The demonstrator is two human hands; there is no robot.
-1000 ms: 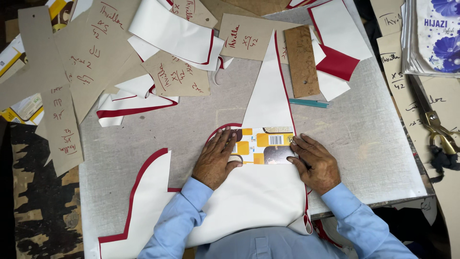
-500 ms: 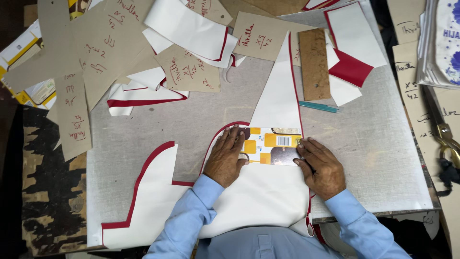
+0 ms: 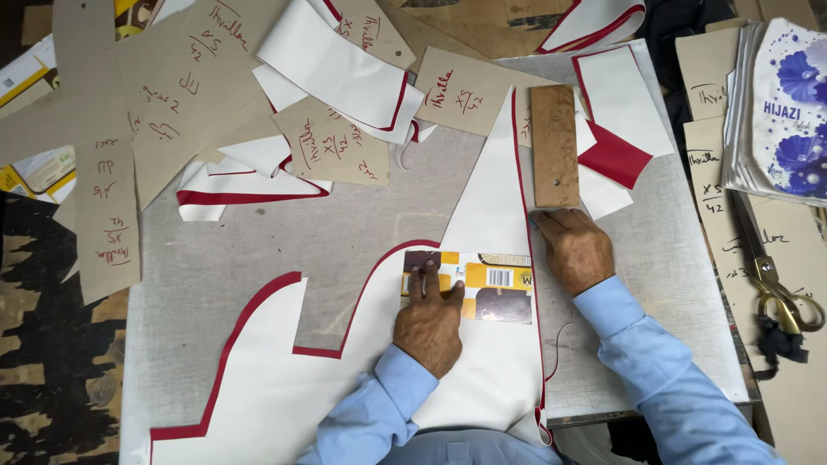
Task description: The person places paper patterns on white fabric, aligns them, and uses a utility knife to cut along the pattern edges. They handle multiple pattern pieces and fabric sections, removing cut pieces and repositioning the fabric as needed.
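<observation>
Head view: left hand [image 3: 428, 320] lies flat, open, pinning card [image 3: 469, 284] on white cloth [image 3: 482, 215]; right hand [image 3: 575, 250] touches wooden block [image 3: 554, 146], gripping nothing; cloth laid out, no marking visible.

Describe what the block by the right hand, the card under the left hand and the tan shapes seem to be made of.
The brown block at the right hand looks like unfinished wood: mottled grain, thick straight edges. The yellow and brown card under the left hand seems printed packaging cardboard, slightly glossy. The tan pattern pieces look like matt kraft card: stiff, flat, written on in pen.
</observation>
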